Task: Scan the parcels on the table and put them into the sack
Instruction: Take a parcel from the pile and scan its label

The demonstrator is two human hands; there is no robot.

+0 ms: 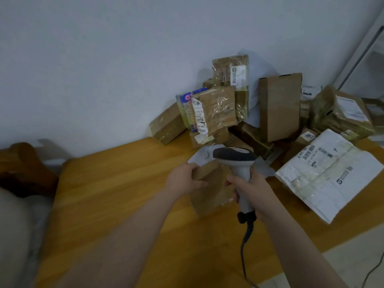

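Observation:
My left hand point(184, 180) grips the top left corner of a small brown cardboard parcel point(209, 189), held tilted just above the wooden table point(116, 183). My right hand point(252, 192) holds the handle of a grey and black barcode scanner point(236, 161), whose head sits right over the parcel's upper right edge. The scanner's black cable point(245, 244) hangs down toward the table's front edge. A pile of brown parcels point(220, 109) leans against the wall behind. A pale sack point(14, 229) shows blurred at the far left.
A large white mailer with barcode labels point(330, 173) lies at the right of the table. A tall plain brown box point(280, 107) stands in the pile. A white plastic bag point(205, 152) lies under the scanner head. Something dark brown point(25, 169) sits at the left.

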